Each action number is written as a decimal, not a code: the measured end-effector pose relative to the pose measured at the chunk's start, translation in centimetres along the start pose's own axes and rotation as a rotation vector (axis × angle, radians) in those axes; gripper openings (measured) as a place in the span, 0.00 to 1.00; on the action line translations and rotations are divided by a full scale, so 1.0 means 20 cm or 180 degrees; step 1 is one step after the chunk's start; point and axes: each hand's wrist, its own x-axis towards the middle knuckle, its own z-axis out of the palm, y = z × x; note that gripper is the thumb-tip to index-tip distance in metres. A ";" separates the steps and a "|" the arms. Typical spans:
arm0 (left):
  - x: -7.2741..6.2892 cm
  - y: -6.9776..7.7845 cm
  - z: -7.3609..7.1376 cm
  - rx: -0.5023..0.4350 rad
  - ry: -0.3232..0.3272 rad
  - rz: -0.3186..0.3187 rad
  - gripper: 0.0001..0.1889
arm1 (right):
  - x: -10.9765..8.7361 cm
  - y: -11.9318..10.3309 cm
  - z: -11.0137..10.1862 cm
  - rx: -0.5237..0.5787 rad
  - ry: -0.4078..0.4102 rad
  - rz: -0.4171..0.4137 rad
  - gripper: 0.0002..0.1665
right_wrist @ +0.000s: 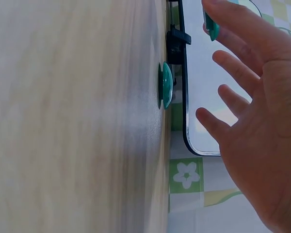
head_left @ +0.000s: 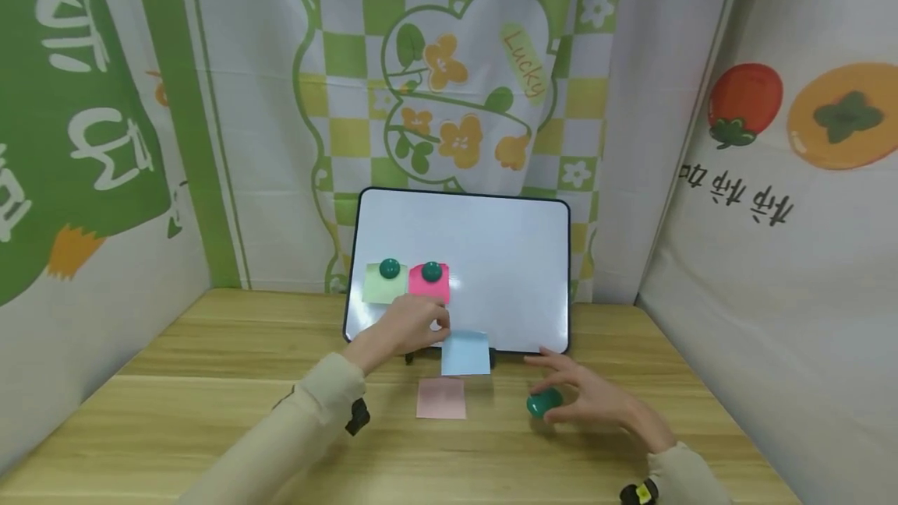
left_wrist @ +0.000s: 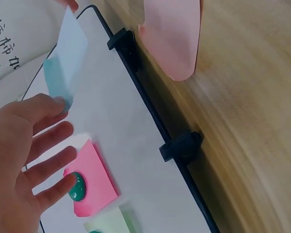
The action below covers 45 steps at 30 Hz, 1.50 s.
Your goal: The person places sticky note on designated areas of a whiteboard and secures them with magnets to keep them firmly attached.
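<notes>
My left hand (head_left: 414,322) pinches the upper left corner of a light blue sticky note (head_left: 466,354), held in front of the whiteboard's (head_left: 508,271) lower edge. Thumb and index finger do the gripping, while the other fingers spread apart in the left wrist view. My right hand (head_left: 585,392) holds a round green magnet (right_wrist: 212,28) between thumb and index finger, off to the right of the note. Another green magnet (right_wrist: 167,85) rests on the table in the right wrist view. On the table below the blue note lies a pale pink sticky note (head_left: 441,399).
A green magnet (head_left: 389,269) sits on a light green note (head_left: 379,291) on the board's left side. Beside it, another green magnet (head_left: 431,271) is on a bright pink note (head_left: 419,287). Black clips (left_wrist: 182,146) support the board's bottom edge. Printed cloth (head_left: 463,84) hangs behind.
</notes>
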 end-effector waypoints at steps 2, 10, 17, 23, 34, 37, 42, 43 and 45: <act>0.03 -0.01 0.00 0.0051 0.0145 0.0026 0.05 | 0.00 -0.01 0.00 -0.0033 0.0014 -0.0008 0.23; 0.14 -0.06 0.00 0.0358 0.0609 0.0119 0.04 | 0.02 -0.02 -0.01 -0.0081 0.0110 -0.0021 0.23; 0.23 -0.10 0.01 0.0531 0.0887 0.0191 0.04 | 0.02 -0.02 -0.01 -0.0074 0.0112 -0.0055 0.24; 0.31 -0.15 0.03 0.0572 0.1054 0.0130 0.04 | 0.03 -0.02 -0.01 -0.0052 0.0086 -0.0066 0.24; 0.41 -0.18 0.08 0.0892 0.1170 0.0025 0.07 | 0.03 0.00 0.00 -0.0099 0.0036 -0.0133 0.23; 0.43 -0.18 0.08 0.0960 0.1249 0.0024 0.07 | 0.03 0.00 0.00 -0.0103 0.0036 -0.0139 0.23; 0.46 -0.19 0.08 0.1012 0.1319 -0.0033 0.06 | 0.03 0.00 0.00 -0.0108 0.0060 -0.0153 0.23; 0.47 -0.19 0.08 0.1012 0.1317 -0.0049 0.06 | 0.03 0.00 0.00 -0.0104 0.0068 -0.0146 0.23; 0.48 -0.19 0.07 0.1018 0.1289 -0.0084 0.06 | 0.02 0.00 0.00 -0.0098 0.0078 -0.0126 0.23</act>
